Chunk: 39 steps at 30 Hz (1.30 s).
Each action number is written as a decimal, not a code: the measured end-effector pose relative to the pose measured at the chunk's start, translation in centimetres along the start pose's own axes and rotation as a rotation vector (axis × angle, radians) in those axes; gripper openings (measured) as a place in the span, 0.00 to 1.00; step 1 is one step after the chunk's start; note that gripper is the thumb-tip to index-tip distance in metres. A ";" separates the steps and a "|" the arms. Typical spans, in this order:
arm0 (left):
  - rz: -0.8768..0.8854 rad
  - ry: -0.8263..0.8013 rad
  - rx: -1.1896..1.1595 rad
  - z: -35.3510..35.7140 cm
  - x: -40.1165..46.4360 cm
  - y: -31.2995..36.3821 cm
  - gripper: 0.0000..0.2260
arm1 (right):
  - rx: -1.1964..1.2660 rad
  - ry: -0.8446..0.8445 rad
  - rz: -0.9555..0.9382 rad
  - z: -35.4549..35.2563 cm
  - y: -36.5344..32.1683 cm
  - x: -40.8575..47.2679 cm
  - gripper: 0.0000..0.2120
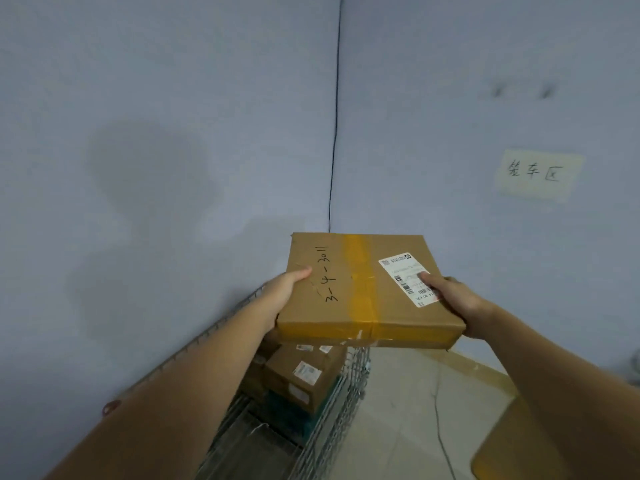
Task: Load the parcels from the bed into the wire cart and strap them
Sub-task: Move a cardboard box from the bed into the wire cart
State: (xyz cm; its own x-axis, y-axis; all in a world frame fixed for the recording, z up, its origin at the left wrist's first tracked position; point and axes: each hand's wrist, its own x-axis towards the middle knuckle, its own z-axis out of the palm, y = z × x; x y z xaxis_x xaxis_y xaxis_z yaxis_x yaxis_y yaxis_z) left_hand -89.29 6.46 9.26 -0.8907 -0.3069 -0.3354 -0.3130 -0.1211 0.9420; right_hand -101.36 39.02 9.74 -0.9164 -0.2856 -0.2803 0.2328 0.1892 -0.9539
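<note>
I hold a flat brown cardboard parcel (349,292) in the air above the wire cart (332,424). It bears yellow tape, a white shipping label and the handwriting "3-4-3011". My left hand (282,292) grips its left edge, thumb on top. My right hand (457,303) grips its right edge, thumb on the label. Inside the cart, below the held parcel, lies a smaller brown box (304,379) with labels, on top of other parcels that are partly hidden.
The cart stands in a corner against blue-grey walls. A paper sign (536,174) with handwritten characters hangs on the right wall. A thin cable (334,133) runs down the corner. Pale floor tiles (408,410) and a yellow-brown object (554,445) lie to the right.
</note>
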 end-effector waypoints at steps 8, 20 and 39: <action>-0.020 -0.034 0.131 8.0 8.6 2.2 0.22 | 0.089 0.120 0.020 -8.3 1.0 5.7 0.30; 0.071 0.178 0.172 18.0 21.7 4.4 0.24 | 0.064 0.040 0.000 -17.9 -0.4 20.3 0.27; -0.103 0.531 0.236 11.4 40.4 4.7 0.27 | -0.122 -0.234 0.057 -9.4 -3.7 49.5 0.26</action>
State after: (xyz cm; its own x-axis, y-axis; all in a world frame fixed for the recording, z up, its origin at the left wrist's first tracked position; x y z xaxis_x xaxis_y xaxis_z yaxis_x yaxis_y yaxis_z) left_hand -130.51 4.28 0.22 -0.5837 -0.7426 -0.3284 -0.5083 0.0187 0.8610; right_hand -150.67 32.95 0.38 -0.7992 -0.4783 -0.3641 0.2279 0.3194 -0.9198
